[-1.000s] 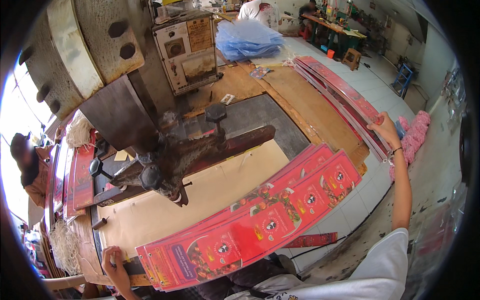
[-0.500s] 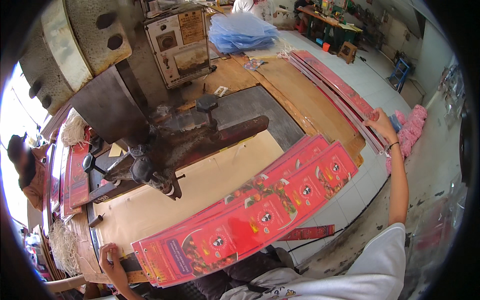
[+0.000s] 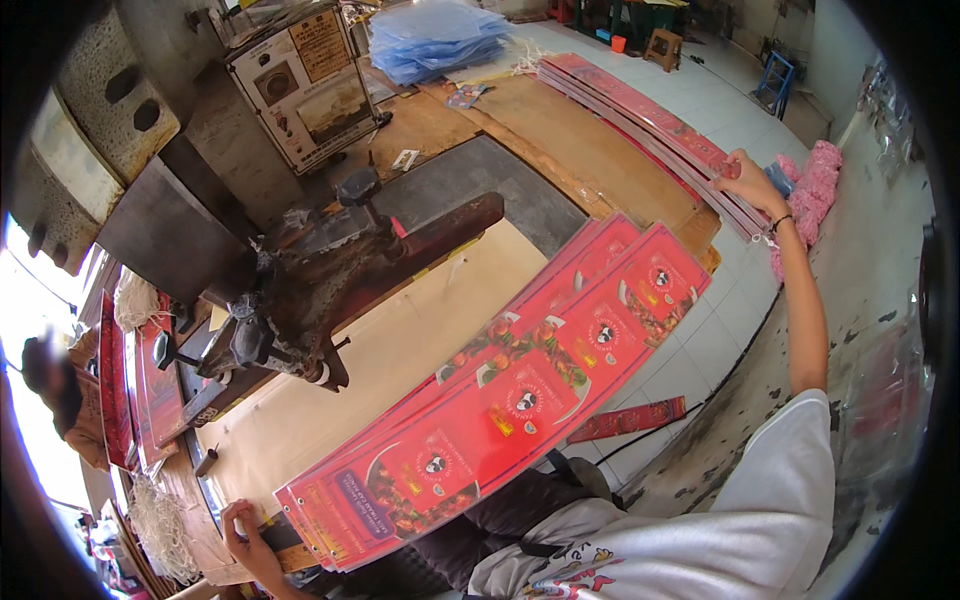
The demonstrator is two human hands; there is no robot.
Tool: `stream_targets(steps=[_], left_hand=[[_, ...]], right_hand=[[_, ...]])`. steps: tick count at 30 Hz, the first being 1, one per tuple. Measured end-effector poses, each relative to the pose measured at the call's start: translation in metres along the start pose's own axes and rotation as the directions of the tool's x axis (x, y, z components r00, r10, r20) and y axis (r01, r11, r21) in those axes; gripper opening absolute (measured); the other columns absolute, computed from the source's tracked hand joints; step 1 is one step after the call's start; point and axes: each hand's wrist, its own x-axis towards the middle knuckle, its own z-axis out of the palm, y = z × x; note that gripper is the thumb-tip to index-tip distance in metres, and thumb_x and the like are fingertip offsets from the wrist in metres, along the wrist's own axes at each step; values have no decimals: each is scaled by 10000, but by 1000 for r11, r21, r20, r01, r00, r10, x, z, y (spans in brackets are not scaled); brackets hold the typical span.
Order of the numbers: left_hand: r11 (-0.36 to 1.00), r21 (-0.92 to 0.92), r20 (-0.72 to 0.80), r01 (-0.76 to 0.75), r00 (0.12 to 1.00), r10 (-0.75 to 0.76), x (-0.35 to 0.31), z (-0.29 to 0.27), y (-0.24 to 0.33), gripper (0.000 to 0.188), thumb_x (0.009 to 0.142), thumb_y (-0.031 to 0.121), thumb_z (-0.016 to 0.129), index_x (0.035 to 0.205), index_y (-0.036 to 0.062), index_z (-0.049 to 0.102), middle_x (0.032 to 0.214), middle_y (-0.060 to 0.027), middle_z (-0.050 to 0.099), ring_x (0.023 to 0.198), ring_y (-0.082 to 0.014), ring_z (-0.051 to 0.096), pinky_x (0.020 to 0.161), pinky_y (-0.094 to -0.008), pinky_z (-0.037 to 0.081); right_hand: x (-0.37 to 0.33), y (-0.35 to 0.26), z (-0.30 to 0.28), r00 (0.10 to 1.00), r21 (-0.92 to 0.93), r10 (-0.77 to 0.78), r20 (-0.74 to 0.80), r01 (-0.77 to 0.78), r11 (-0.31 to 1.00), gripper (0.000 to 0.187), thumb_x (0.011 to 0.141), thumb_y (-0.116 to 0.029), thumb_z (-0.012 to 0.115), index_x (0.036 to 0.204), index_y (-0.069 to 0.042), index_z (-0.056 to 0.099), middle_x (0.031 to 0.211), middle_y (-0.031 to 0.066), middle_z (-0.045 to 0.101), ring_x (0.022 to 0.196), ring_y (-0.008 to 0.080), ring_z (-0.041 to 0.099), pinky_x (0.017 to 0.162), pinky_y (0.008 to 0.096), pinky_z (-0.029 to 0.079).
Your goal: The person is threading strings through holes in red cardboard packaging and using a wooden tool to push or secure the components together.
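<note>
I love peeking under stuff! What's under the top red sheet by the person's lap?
More red sheets peek out past its far edge, overlapping a tan surface. What lies under the middle of the top sheet is covered, so I can't tell.

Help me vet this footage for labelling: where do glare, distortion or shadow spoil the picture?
In the head view, the bright opening at far left burns out to white; the metal machine has dark, shadowed parts; the red stack at the right hand looks bowed, probably by the fisheye; black fills the corners.
</note>
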Motion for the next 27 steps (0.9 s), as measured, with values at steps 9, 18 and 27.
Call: stream_targets(steps=[9,18,27], left_hand=[[1000,-5,15,-15,1000,15,1,0,6,100,995,40,542,1005,-40,601,984,-67,608,927,-146,559,874,-277,459],[999,-20,15,-30,999,31,-1,0,9,94,987,26,535,985,-45,596,964,-78,613,919,-162,564,877,-288,456],[998,21,-2,-64,998,65,-2,6,21,62,938,-6,562,964,-44,604,937,-98,615,892,-185,573,835,-296,458]], right_hand=[[-3,-6,1,997,29,1,72,-3,1000,604,733,-384,795,1126,-64,467,1073,167,575,1031,260,534,913,344,423],[5,2,-1,991,-7,-10,132,11,1000,677,751,-482,795,1173,-65,467,1198,206,533,1128,287,495,986,382,389],[-19,-35,0,893,-186,-321,-315,273,944,414,887,-414,697,1105,-79,591,1206,119,604,1127,302,573,972,403,441]])
